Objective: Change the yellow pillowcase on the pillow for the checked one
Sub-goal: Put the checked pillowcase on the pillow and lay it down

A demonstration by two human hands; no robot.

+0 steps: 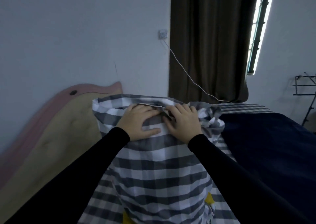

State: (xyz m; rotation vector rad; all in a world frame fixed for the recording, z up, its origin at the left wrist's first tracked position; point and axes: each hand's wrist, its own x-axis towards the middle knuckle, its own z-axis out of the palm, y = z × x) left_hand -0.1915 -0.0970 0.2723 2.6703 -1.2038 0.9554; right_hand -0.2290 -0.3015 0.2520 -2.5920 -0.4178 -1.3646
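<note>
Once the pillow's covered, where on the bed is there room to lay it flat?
Free: the dark blanket on the right, and the checked sheet behind it by the curtain. Crowded: the middle, where both hands press the checked pillowcase.

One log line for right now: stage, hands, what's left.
stage: checked pillowcase on pillow | left hand and right hand: flat at its open end | left: close opening | yellow fabric underneath

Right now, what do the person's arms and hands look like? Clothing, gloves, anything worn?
Both arms are in plain black long sleeves that end at the wrists, the left sleeve and the right sleeve alike, with no markings visible. The left hand and right hand are bare: no gloves, and no watch or rings show.
</note>
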